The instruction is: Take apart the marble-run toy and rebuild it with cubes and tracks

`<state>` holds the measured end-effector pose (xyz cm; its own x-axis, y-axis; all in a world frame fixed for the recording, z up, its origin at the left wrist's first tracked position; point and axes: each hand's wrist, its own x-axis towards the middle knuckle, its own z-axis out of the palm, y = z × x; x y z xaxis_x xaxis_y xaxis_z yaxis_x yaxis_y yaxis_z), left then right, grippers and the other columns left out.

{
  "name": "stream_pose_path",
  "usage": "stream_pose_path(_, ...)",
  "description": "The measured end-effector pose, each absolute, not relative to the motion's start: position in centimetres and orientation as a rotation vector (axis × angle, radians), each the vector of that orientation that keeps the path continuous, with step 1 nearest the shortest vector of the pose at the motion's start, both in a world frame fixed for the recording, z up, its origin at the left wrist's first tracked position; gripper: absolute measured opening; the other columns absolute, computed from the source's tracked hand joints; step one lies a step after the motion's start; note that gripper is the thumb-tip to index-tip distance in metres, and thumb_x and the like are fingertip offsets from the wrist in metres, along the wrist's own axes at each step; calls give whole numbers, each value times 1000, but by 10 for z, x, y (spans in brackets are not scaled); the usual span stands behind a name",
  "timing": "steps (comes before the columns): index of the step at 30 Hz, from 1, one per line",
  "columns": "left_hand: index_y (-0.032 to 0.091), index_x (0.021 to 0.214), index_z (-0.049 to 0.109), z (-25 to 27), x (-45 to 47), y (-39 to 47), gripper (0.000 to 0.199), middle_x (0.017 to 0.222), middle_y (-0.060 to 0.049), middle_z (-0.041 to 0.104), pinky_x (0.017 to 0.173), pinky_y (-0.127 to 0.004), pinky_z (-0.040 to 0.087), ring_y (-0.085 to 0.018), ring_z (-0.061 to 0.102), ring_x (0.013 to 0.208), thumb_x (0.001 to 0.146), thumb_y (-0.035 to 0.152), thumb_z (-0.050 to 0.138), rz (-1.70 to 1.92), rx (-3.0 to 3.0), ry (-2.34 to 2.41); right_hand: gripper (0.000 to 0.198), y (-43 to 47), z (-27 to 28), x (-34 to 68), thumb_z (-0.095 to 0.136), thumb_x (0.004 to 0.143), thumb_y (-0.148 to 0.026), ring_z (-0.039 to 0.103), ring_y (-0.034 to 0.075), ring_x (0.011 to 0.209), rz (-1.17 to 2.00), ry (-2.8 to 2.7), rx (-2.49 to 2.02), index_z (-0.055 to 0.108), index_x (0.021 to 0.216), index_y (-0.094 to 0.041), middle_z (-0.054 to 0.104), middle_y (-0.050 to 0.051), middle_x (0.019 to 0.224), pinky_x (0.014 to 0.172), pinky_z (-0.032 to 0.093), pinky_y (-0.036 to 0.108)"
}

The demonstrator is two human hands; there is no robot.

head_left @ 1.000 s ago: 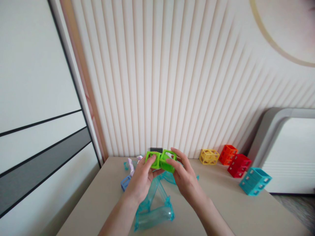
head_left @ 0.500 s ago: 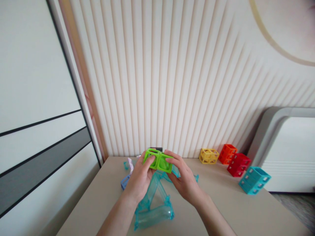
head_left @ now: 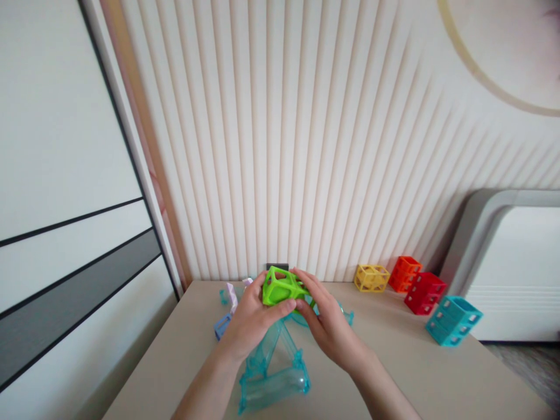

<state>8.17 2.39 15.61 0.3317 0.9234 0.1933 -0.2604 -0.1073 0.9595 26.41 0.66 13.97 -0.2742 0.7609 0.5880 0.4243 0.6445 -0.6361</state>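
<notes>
Both hands hold a bright green openwork plastic block [head_left: 280, 287] above the table, tilted so that its frame-like sides show. My left hand [head_left: 251, 315] wraps the block's left side, its thumb along the lower edge. On the other end, my right hand [head_left: 326, 315] has its fingers over the top and its thumb below, hiding part of the green plastic. Beneath the hands lie clear teal track pieces [head_left: 275, 388], one of them a curved trough near the front. Beside my left wrist is a blue openwork block [head_left: 221, 326].
On the right stand a yellow block [head_left: 371, 278], an orange block [head_left: 405, 274], a red block [head_left: 424, 293] and a teal block [head_left: 454, 321]. A pale lilac piece [head_left: 231, 297] lies at the left on the beige table [head_left: 161, 361]. A ribbed wall [head_left: 271, 146] rises behind.
The green block has turned in my hands: its two square openings faced me before, and now a slanted side does. My left thumb has moved from its face to the lower edge.
</notes>
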Motion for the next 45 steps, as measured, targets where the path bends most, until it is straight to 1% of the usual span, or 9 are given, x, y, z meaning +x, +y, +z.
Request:
stream_pose_path(4,21,110,63,159,80,24,43,98,-2,74,77,-24,52,-19,70,93,75,33,85,1137,1340,734,52,5,143,265,47,104,-29,45,23,139,371,-1962,-916,34,154,-30,47,11,150,115,40,40)
stream_pose_path(11,21,109,65,161,67,28,39,98,-2,72,77,-27,52,-20,67,91,76,33,82,999,1517,761,41,2,149,267,49,103,-35,58,23,126,511,-1910,-901,53,143,-29,60,9,136,105,49,37)
stream_pose_path(17,21,107,65,156,63,29,39,95,-1,72,75,-26,51,-21,67,89,74,31,83,978,1570,806,39,5,140,255,46,104,-31,63,20,114,406,-1902,-951,55,142,-27,62,10,128,97,53,32)
stream_pose_path(23,31,137,42,154,71,25,76,120,-5,67,91,-34,53,-23,67,107,73,25,84,1081,1453,733,36,10,129,241,42,105,-35,63,21,117,443,-1617,-924,61,134,-25,65,10,127,99,51,33)
stream_pose_path(27,30,133,41,159,71,25,68,114,-6,70,91,-34,54,-23,69,105,78,28,81,1208,1382,720,39,23,126,253,41,104,-42,64,22,116,509,-1513,-928,62,131,-22,68,11,126,99,51,39)
stream_pose_path(31,27,127,45,161,63,32,63,111,-5,70,85,-33,56,-22,70,97,76,33,81,1362,1262,783,41,54,109,290,49,97,-47,68,26,105,448,-1346,-1198,66,120,-17,72,15,117,87,56,40)
stream_pose_path(35,24,122,51,162,57,36,55,106,-4,70,77,-28,55,-18,69,86,77,35,80,1420,1273,860,35,77,82,316,50,92,-34,68,28,105,376,-1497,-1568,71,112,-15,74,14,111,92,53,42)
stream_pose_path(39,23,118,56,163,57,35,47,105,-5,70,73,-27,55,-17,67,80,79,38,78,1392,1320,866,34,81,66,300,50,94,-26,63,26,117,232,-1859,-1699,70,119,-15,70,13,120,105,43,37)
stream_pose_path(45,24,123,58,164,55,34,52,101,-3,71,71,-27,54,-17,66,78,78,38,79,1371,1318,869,42,90,59,264,58,94,-28,59,29,120,100,-2041,-1883,60,135,-21,68,13,125,101,42,37)
